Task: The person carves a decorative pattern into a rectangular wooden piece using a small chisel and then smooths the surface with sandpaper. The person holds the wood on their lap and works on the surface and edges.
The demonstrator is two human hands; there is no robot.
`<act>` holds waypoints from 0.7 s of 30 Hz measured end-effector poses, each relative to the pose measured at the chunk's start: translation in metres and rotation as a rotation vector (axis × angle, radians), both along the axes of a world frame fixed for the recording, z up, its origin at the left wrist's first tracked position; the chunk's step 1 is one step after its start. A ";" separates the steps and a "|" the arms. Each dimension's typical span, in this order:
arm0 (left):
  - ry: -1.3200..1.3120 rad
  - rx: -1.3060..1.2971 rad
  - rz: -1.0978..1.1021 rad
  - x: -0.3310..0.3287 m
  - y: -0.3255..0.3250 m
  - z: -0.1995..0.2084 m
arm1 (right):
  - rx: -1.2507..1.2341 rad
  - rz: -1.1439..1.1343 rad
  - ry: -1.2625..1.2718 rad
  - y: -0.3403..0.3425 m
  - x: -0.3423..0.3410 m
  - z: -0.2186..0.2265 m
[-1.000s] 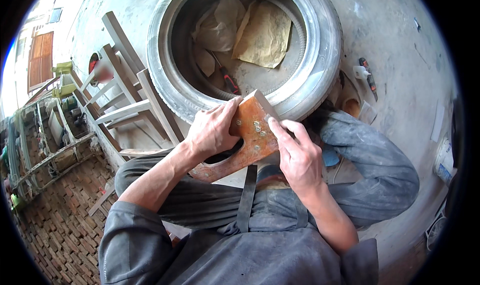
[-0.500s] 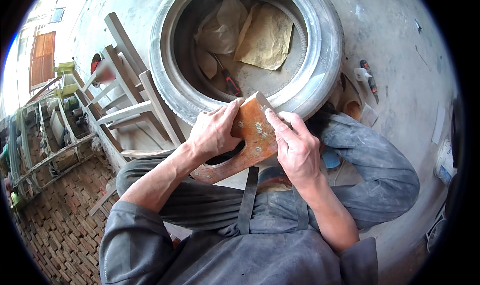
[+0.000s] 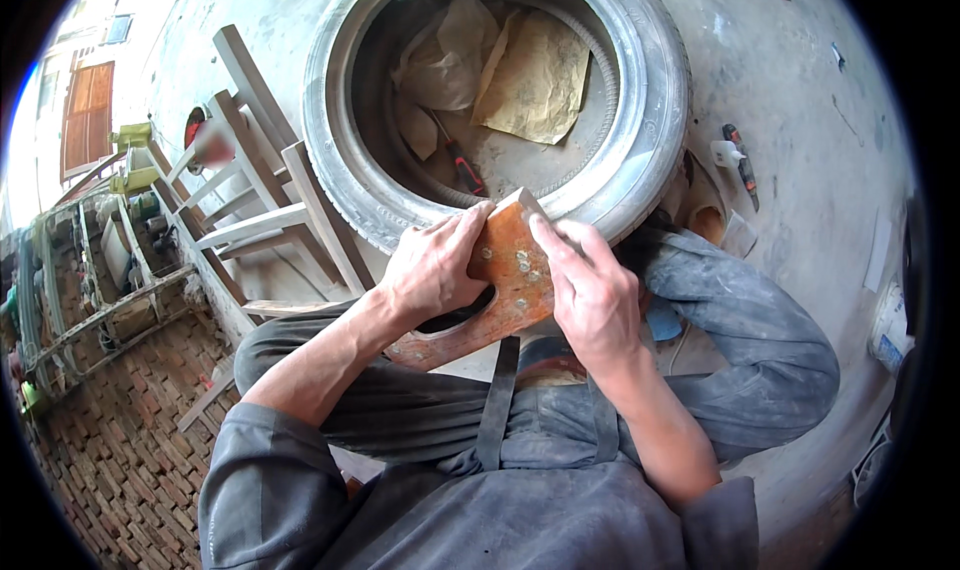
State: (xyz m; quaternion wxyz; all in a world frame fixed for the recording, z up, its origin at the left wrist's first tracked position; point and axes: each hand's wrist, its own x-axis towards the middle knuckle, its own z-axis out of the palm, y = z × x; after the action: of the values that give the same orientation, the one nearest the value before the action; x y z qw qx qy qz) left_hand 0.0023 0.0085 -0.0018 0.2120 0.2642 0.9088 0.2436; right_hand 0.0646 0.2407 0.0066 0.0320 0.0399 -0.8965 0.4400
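A worn orange-brown wooden saw handle (image 3: 512, 288) with several round screw heads and a rounded hand hole is tilted over my lap, its pale upper end close to the tyre's near rim. My left hand (image 3: 432, 270) is closed round its left side, thumb by the hole. At the right edge near the pale end, my right hand (image 3: 596, 295) has its fingers curled and pressed together against the wood. Whatever those fingers pinch, if anything, is hidden. No saw blade can be made out.
A large tyre (image 3: 655, 90) lies ahead, with brown paper (image 3: 535, 78), clear plastic (image 3: 450, 55) and a red-handled screwdriver (image 3: 466, 173) inside. Wooden frames (image 3: 250, 220) stand left. A dark tool (image 3: 740, 165) and white bottle (image 3: 724, 153) lie right.
My right fingers have shifted slightly along the edge of the saw handle. The left hand keeps its grip, and the whole view has moved only a little.
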 end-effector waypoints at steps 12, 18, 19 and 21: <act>0.004 -0.019 -0.009 0.002 0.000 0.001 | -0.080 0.003 0.031 -0.004 -0.008 -0.003; 0.049 -0.004 -0.007 0.004 0.000 -0.002 | -0.047 -0.011 0.000 0.002 0.001 0.002; 0.037 -0.004 -0.010 0.003 0.001 -0.001 | -0.064 -0.006 -0.003 0.001 -0.008 0.002; 0.026 -0.012 -0.010 0.003 0.000 -0.001 | -0.077 0.001 -0.020 0.000 -0.010 0.001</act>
State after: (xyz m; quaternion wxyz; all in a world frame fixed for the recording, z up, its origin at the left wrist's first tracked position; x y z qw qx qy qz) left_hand 0.0057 0.0089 -0.0031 0.2028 0.2706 0.9117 0.2334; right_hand 0.0550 0.2411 0.0076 0.0244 0.0349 -0.8791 0.4748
